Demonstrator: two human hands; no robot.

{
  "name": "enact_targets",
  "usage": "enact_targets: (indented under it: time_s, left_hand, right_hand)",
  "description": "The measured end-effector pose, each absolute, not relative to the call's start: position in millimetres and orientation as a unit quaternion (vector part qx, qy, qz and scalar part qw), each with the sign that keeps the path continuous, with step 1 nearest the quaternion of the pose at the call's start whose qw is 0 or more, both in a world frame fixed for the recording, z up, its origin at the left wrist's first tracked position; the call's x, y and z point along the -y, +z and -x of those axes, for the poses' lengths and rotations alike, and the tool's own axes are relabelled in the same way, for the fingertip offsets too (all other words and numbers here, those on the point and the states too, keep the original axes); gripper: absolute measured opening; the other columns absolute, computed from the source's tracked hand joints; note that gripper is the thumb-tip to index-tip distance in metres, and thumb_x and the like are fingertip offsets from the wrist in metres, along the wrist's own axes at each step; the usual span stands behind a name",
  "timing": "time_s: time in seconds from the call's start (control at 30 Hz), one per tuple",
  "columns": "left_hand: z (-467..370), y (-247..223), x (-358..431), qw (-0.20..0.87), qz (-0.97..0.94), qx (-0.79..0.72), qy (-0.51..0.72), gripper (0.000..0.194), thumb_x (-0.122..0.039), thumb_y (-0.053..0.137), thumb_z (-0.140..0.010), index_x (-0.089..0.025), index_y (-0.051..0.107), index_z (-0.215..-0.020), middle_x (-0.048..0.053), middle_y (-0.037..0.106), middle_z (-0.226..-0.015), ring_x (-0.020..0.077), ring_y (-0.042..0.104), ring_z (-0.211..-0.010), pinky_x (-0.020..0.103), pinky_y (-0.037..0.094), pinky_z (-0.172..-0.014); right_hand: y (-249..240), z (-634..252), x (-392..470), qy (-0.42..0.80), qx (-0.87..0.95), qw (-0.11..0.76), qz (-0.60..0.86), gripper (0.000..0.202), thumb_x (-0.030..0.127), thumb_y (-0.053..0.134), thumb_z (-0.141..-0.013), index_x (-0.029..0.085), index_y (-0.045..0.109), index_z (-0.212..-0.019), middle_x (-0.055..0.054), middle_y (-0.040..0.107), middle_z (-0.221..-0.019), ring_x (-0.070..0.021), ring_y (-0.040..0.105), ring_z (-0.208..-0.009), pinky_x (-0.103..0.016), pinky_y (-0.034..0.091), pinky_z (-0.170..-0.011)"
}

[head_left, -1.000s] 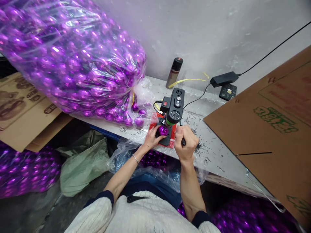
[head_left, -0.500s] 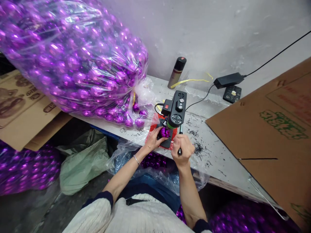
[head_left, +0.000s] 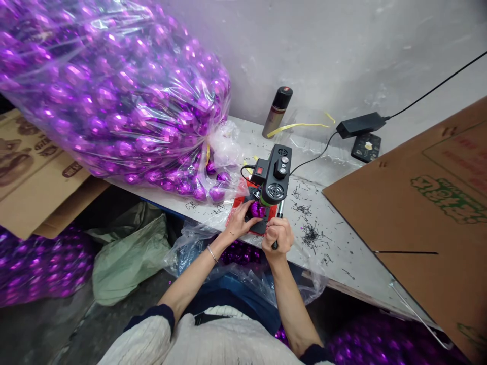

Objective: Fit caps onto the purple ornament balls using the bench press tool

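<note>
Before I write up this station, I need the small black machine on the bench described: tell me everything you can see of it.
The small black machine stands upright on a red mat at the white bench's front edge. Its plastic-looking head bears a red switch, round buttons and a grille; a black cable leaves its back. The left hand holds a purple ball beneath the head; the right hand grips its lever handle.

Even, soft light, fairly bright; no hard shadows on the bench (head_left: 342, 243). Many small white glints on the purple balls and glare streaks on their clear bag (head_left: 114, 91). Wide-angle bend at the edges: the wall (head_left: 323, 45) and cardboard (head_left: 418, 223) lean outward. Floor (head_left: 45, 324) dim. Centre sharp, corners slightly soft.
</note>
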State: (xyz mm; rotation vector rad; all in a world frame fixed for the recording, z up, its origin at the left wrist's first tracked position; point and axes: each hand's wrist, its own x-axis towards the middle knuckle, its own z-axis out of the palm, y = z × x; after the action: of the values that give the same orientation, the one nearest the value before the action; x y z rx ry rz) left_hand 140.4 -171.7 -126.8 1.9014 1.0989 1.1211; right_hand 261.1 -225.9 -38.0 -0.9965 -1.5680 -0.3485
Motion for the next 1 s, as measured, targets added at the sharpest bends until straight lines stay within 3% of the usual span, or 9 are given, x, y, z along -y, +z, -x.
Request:
enact_targets:
  time_s: [0.53, 0.73, 0.9, 1.0]
  left_hand:
    - [-138, -130, 169, 0.289, -0.748, -0.418, 0.426, 0.055, -0.035, 0.069, -0.088, -0.016, 0.050, -0.137, 0.016, 0.065, -0.131, 0.0290, 0.063, -0.122, 0.046, 0.051, -0.103]
    - [-142, -126, 166, 0.283, -0.740, -0.428, 0.434, 0.057, -0.037, 0.072, -0.086, -0.017, 0.052, -0.135, 0.015, 0.068, -0.124, 0.0286, 0.067, -0.115, 0.045, 0.055, -0.098]
    - [-126, -132, 214, 0.210, -0.758, -0.409, 0.462, 0.065, -0.046, 0.075, -0.083, -0.019, 0.052, -0.136, 0.016, 0.066, -0.128, 0.0311, 0.063, -0.123, 0.050, 0.052, -0.105]
    - [-111, -157, 264, 0.213, -0.830, -0.353, 0.376, 0.072, -0.053, 0.077, -0.077, -0.019, 0.053, -0.135, 0.016, 0.066, -0.128, 0.0313, 0.066, -0.119, 0.045, 0.057, -0.101]
  right_hand:
    - [-65, -259, 219, -0.174, 0.675, 0.593, 0.403, 0.023, 0.018, 0.037, -0.097, 0.022, 0.045, -0.076, -0.001, 0.054, -0.071, -0.0122, 0.048, -0.062, -0.027, 0.040, -0.057]
    - [-17, -256, 225, -0.106, 0.639, 0.612, 0.453, 0.025, 0.011, 0.041, -0.095, 0.022, 0.047, -0.073, 0.000, 0.053, -0.068, -0.0122, 0.053, -0.065, -0.027, 0.042, -0.062]
    - [14, -255, 228, -0.061, 0.613, 0.613, 0.494, 0.028, 0.011, 0.044, -0.095, 0.021, 0.047, -0.069, 0.002, 0.052, -0.065, -0.0110, 0.051, -0.063, -0.026, 0.040, -0.062]
    - [5, -254, 229, -0.074, 0.627, 0.608, 0.481, 0.025, 0.008, 0.044, -0.093, 0.021, 0.049, -0.072, 0.001, 0.053, -0.066, -0.0113, 0.052, -0.063, -0.026, 0.040, -0.062]
